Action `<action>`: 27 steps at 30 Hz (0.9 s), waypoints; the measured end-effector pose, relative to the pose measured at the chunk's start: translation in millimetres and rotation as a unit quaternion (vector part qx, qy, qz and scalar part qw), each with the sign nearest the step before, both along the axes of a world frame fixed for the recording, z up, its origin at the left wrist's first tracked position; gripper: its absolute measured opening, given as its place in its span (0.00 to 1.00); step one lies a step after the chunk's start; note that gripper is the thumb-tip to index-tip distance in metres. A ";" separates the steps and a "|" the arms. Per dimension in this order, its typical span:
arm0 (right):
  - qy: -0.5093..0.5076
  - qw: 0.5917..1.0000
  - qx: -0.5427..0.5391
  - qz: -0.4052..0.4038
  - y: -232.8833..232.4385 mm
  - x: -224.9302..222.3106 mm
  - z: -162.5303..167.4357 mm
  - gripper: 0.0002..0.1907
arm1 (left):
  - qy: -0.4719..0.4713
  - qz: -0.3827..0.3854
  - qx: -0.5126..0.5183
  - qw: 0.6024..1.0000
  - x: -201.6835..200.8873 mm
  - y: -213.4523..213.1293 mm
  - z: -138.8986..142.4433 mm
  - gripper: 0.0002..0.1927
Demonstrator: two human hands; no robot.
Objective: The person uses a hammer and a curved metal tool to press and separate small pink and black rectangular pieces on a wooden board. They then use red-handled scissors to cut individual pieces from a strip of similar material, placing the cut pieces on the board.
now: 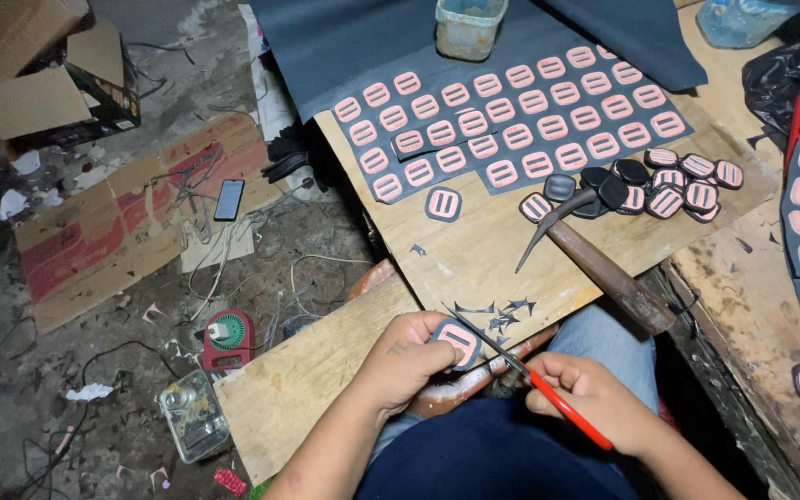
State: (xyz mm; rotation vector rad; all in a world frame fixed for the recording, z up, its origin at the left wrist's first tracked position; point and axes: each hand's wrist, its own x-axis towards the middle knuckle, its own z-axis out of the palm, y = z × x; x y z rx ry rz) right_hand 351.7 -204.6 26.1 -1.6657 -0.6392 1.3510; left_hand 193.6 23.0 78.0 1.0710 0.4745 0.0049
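Plywood boards form the work surface (474, 250), set low over a littered concrete floor, and I look down on it from above my own lap.

My left hand (406, 356) curls around a small black patch with a pink slotted buckle shape (458, 341), thumb and fingertips pinching its edges so its face tilts up toward me. My right hand (594, 398) is closed around the red handles of a pair of scissors (520, 370), fingers wrapped tight; the thin blades reach up and left, and the tips lie against the top edge of the patch. Small black offcuts (502, 315) lie on the board just beyond the blades.

Farther out, a hammer (594, 259) with a wooden handle rests diagonally on the board. Past its head sits a heap of trimmed patches (673, 185), some face down. One single trimmed patch (443, 204) lies apart to the left. Beyond these, a dark sheet (511, 120) carries rows of uncut pink buckle shapes, and a grimy plastic tub (468, 26) stands at its far edge. On the floor to the left are a phone (229, 199), flattened cardboard (113, 231) and tangled wires.
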 end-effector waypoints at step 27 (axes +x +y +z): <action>0.240 0.925 0.294 -0.019 0.0 -11.4 9.4 0.37 | 0.010 -0.017 -0.108 0.994 52.6 -27.6 -9.2 0.09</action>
